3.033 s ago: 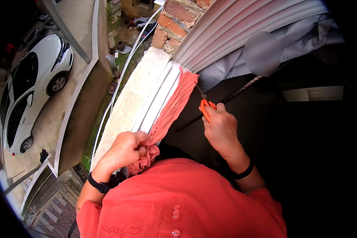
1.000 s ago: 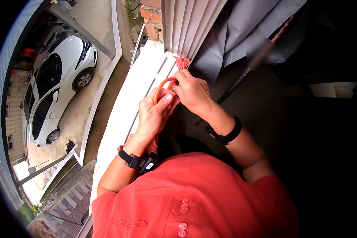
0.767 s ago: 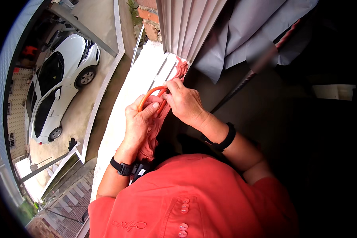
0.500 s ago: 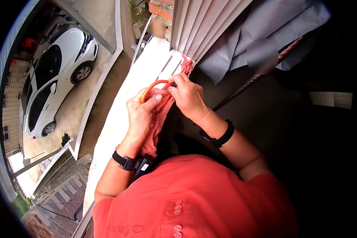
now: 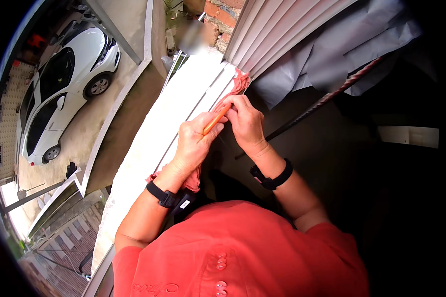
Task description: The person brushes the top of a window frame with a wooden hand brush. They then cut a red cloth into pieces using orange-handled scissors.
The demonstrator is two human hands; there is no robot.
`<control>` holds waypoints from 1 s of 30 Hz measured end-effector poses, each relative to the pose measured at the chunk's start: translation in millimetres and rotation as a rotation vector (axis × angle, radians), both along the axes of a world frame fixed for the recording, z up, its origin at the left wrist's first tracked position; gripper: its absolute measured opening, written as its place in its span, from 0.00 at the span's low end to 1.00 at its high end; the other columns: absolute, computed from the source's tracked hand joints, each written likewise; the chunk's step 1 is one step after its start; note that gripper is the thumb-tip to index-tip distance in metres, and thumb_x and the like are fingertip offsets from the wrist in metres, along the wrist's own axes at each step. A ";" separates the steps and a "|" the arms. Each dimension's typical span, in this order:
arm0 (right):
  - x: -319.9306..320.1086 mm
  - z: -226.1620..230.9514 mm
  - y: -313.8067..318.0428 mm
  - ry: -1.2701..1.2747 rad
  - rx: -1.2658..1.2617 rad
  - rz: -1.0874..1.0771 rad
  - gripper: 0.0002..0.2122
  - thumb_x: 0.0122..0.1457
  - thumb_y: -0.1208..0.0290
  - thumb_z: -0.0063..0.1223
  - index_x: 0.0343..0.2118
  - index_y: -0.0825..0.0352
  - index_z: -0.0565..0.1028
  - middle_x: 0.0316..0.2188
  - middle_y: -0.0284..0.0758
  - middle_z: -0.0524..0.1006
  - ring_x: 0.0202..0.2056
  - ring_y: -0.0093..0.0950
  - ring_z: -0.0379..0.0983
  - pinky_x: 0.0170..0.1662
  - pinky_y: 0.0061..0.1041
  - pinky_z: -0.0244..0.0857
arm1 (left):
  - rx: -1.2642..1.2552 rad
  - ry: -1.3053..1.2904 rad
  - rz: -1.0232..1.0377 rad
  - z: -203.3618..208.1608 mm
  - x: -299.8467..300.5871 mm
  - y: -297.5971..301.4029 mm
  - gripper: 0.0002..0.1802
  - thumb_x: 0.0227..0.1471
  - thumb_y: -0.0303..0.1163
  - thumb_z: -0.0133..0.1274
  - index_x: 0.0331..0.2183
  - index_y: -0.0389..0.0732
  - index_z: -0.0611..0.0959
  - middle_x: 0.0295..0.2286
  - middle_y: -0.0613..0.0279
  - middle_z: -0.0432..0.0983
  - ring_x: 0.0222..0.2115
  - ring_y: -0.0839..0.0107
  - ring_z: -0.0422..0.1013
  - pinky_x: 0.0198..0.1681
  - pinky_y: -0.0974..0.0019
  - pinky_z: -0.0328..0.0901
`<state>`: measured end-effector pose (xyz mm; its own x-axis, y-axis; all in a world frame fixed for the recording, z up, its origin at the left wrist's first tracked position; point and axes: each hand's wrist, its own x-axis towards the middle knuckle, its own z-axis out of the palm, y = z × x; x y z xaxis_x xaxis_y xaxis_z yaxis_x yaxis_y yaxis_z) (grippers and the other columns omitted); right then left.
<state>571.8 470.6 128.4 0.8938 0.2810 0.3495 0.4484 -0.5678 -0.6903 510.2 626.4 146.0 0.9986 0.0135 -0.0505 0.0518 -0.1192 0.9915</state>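
A slim orange length, like a tube or a looped handle [image 5: 214, 122], slants between my two hands above the window sill. My left hand [image 5: 195, 137] is closed round its lower part, thumb on top. The fingers of my right hand [image 5: 246, 123] pinch at its upper end; what else they may hold is hidden. Crumpled red cloth [image 5: 241, 83] lies along the window track beyond my hands. More of this cloth [image 5: 192, 181] shows beside my left wrist, and my hands and forearm cover the stretch between.
The white sill [image 5: 156, 116] runs along my left side. A ribbed pale panel [image 5: 282, 29] stands at its far end, beside bricks [image 5: 222, 16]. Grey sheeting [image 5: 332, 54] and a dark pole [image 5: 307, 111] are at the right. Outside, a white car [image 5: 59, 89] is parked.
The orange thing showed as a curved loop before; now it looks nearly straight and edge-on. My left hand has moved right and turned over it. The view has shifted slightly.
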 end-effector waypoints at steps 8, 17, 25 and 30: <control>23.7 -1.7 -8.9 0.010 0.051 -0.013 0.09 0.54 0.80 0.56 0.38 0.64 0.74 0.31 0.37 0.76 0.30 0.36 0.76 0.33 0.29 0.69 | -0.089 -0.082 -0.002 -11.4 27.7 -7.1 0.12 0.52 0.22 0.58 0.41 0.38 0.84 0.33 0.57 0.81 0.34 0.64 0.78 0.40 0.69 0.70; 23.2 -4.0 -6.4 -0.013 0.005 -0.064 0.08 0.54 0.79 0.57 0.37 0.64 0.73 0.31 0.38 0.75 0.31 0.38 0.76 0.32 0.32 0.69 | 0.013 -0.130 0.010 -7.4 27.7 -11.0 0.10 0.54 0.25 0.58 0.40 0.38 0.84 0.31 0.58 0.81 0.31 0.69 0.77 0.37 0.70 0.69; 23.4 6.0 -11.4 -0.067 0.209 0.122 0.09 0.54 0.82 0.57 0.38 0.64 0.74 0.30 0.38 0.74 0.29 0.34 0.74 0.33 0.28 0.69 | 0.396 -0.523 0.034 -9.3 10.2 -4.6 0.12 0.47 0.20 0.60 0.37 0.39 0.83 0.24 0.57 0.73 0.23 0.59 0.74 0.26 0.65 0.67; 18.6 7.9 -11.1 -0.027 0.170 0.063 0.11 0.53 0.83 0.57 0.38 0.64 0.73 0.31 0.38 0.74 0.29 0.35 0.75 0.34 0.28 0.69 | 0.285 -0.465 0.045 -9.2 10.9 -6.4 0.09 0.51 0.20 0.60 0.37 0.38 0.84 0.23 0.57 0.73 0.22 0.65 0.73 0.26 0.69 0.65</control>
<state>590.4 459.5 136.3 0.8659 0.2710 0.4205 0.4992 -0.4138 -0.7613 521.1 620.0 136.8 0.9128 0.0057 0.4084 -0.3732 -0.3947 0.8396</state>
